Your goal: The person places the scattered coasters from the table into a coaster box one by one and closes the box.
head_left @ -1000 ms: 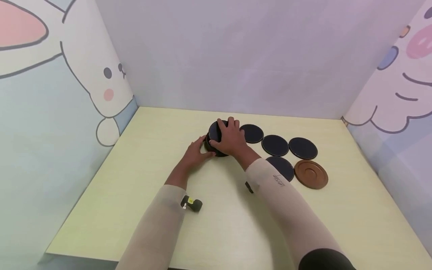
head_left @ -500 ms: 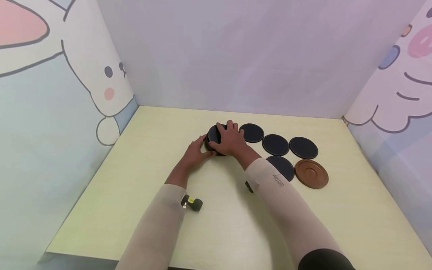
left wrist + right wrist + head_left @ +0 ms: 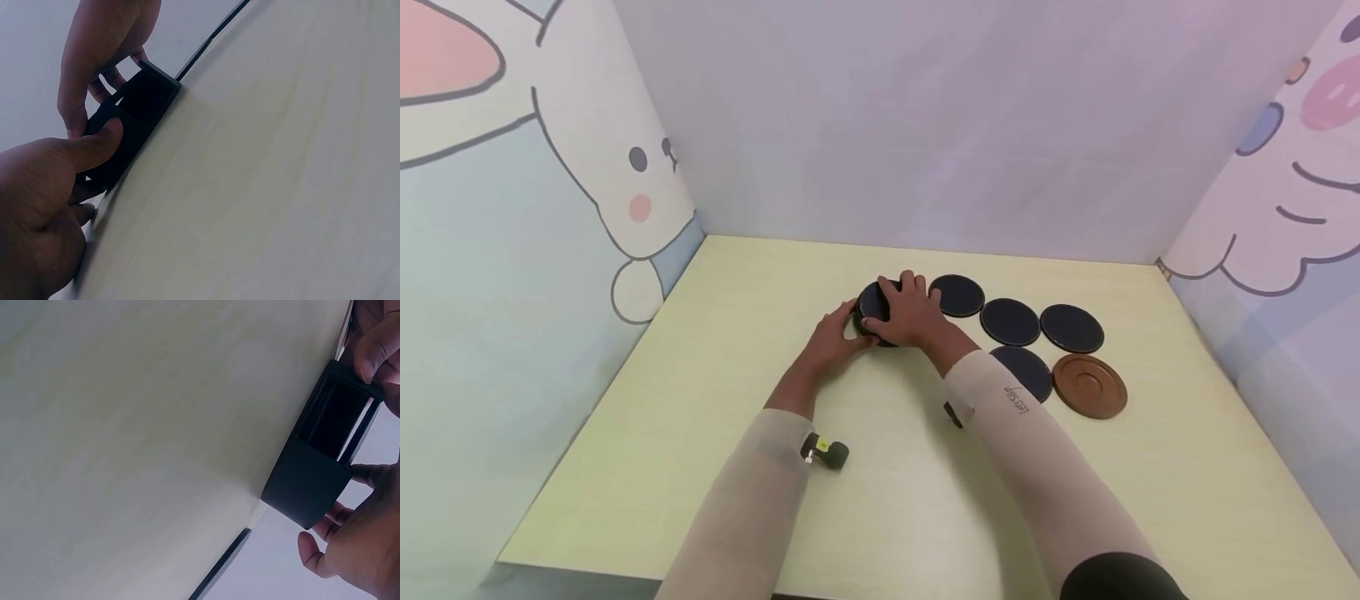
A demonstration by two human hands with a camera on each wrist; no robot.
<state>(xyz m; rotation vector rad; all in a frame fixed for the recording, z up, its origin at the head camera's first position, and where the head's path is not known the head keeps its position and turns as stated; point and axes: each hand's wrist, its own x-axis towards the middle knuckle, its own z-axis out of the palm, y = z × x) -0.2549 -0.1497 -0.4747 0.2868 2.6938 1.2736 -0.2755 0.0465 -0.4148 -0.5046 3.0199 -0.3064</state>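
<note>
A round black coaster holder with a cut-out in its side wall stands on the table. My left hand grips it from the left, its thumb against the front wall. Over the top, my right hand holds a round black coaster between thumb and fingers. That coaster lies at the holder's mouth, level with the rim in the head view. The right palm hides its right part. Through the cut-out the wrist views show a dark interior with a light gap.
Several black coasters lie flat to the right, one partly behind the right sleeve. A brown ringed disc lies beside them. Behind the pale table rises a lilac wall, with cartoon-printed walls at both sides.
My right hand has lowered the black coaster, from standing above the holder to level with its rim. The left hand keeps its grip, and the other discs lie as before.
</note>
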